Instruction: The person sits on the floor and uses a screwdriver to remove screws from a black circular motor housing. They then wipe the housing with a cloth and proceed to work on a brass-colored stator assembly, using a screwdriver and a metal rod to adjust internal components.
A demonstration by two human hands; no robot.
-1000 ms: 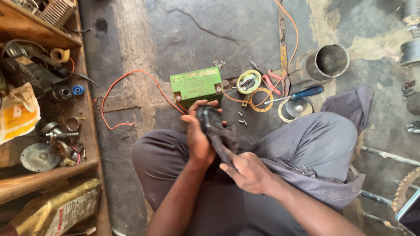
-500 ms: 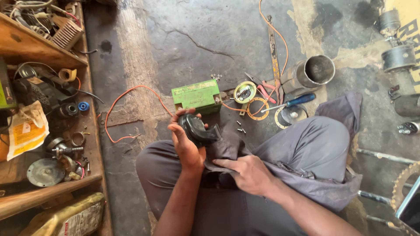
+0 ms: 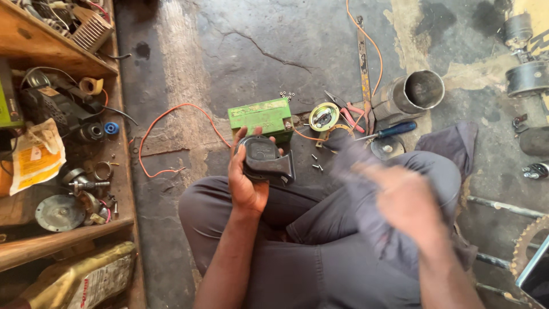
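I sit cross-legged on a cracked concrete floor. My left hand (image 3: 247,182) grips a black, rounded plastic part (image 3: 265,160) held above my knee. Blurred by motion, my right hand (image 3: 403,200) is off to the right over my other knee, clutching a grey cloth (image 3: 366,217). Just beyond the black part lies a small green battery (image 3: 260,117) with an orange wire (image 3: 171,123) looping away from it.
Past the battery lie a round yellow-rimmed part (image 3: 323,116), red-handled pliers (image 3: 350,111), a blue-handled screwdriver (image 3: 389,130), loose screws (image 3: 317,163) and a metal cylinder (image 3: 413,94). A wooden shelf (image 3: 63,149) full of parts runs along the left. A sprocket (image 3: 529,246) sits at the right edge.
My right hand has pulled away from the black part to the right, taking the grey cloth with it. The left hand still holds the part, now uncovered.
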